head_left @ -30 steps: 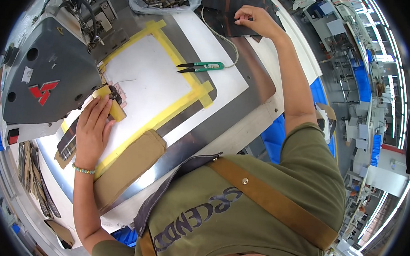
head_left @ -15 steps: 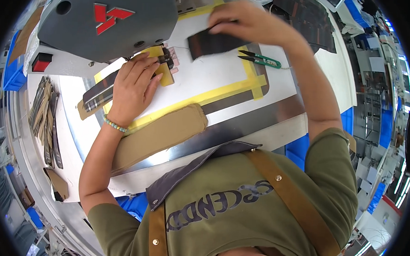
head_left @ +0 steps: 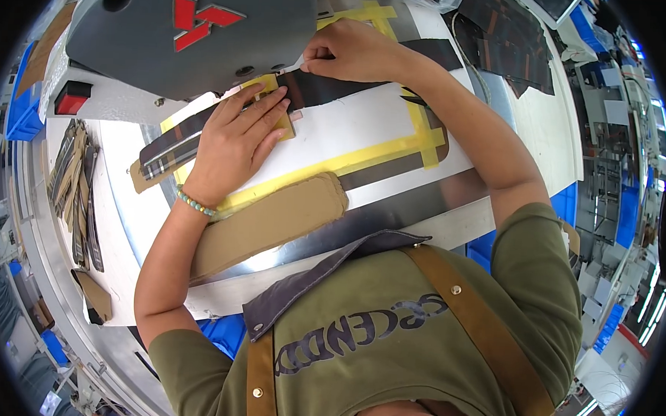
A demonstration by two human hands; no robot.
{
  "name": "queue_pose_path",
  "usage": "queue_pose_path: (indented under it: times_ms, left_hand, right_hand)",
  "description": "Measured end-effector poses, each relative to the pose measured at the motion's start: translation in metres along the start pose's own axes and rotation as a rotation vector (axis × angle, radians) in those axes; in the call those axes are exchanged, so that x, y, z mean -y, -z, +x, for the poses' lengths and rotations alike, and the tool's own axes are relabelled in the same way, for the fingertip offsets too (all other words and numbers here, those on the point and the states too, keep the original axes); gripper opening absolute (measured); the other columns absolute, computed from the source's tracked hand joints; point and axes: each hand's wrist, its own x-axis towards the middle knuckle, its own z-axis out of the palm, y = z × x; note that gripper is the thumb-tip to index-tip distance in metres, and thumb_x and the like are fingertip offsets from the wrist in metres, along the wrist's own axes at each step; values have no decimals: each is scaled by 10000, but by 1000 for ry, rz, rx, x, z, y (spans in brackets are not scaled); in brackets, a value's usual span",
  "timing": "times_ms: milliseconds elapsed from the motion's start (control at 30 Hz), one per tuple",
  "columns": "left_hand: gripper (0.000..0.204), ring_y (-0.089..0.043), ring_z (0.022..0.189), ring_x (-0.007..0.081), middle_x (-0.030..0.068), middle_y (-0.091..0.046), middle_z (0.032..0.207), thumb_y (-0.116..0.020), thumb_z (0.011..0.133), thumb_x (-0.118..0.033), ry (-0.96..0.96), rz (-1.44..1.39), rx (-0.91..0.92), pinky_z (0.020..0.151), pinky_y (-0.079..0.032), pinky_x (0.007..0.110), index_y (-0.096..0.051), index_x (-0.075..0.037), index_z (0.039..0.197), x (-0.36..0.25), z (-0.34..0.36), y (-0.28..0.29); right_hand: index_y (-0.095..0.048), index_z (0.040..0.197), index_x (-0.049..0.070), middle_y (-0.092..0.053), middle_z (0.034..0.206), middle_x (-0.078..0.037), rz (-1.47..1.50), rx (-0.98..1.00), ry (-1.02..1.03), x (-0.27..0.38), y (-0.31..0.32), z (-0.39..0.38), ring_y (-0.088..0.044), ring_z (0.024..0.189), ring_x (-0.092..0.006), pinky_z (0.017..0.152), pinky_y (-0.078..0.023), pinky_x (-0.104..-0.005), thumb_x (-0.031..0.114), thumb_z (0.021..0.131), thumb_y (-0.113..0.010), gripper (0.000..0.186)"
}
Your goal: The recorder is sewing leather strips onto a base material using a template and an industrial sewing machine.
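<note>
At the far left edge of the tabletop lies a stack of narrow tan and dark strips, well apart from the hands. Just beyond it a red switch sits on the white base of the big grey sewing machine. The left hand rests flat, fingers stretched out and together, pressing a long dark striped strip against the yellow-taped white template; a beaded bracelet circles that wrist. Nearer the person a tan padded rest lies on the metal plate. The dark strip runs on rightward under the machine head, where the right hand has its fingers pinched shut on the strip's upper edge, just beside the machine. Further right, loose dark pieces lie piled on the tabletop, apart from both hands.
</note>
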Motion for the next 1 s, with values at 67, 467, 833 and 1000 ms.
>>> queue_pose_path:
  times_ms: [67,467,833,1000]
  left_hand:
    - [412,-612,1346,324,89,-718,1398,-772,925,-224,5,-8,5,1140,-515,467,-749,-28,1286,0,0,0]
    - [516,-532,1447,362,98,-612,1558,-760,904,-204,60,-23,115,1192,-446,502,-679,-24,1380,1,4,2]
    - [433,-572,1376,347,88,-679,1446,-801,882,-203,64,-39,45,1139,-491,499,-687,-16,1255,1,5,1]
    - [398,-586,1358,350,93,-685,1427,-786,907,-195,79,-67,37,1131,-498,493,-695,-15,1250,5,2,-2]
  right_hand:
    - [-807,959,26,-790,849,-124,23,-10,-2,1,-1,-1,-752,774,-258,769,-574,-370,297,937,-765,276]
    - [-785,1176,65,-785,1193,-137,-46,-60,105,3,1,-8,-751,1035,-309,918,-575,-407,270,979,-752,287]
    - [-766,1323,195,-650,1522,-2,-189,-118,573,-5,-26,-50,-571,1402,-257,1196,-436,-464,124,965,-712,370]
    - [-779,1315,244,-648,1520,17,-363,-142,584,-5,-28,-46,-558,1422,-254,1218,-442,-441,180,976,-662,364]
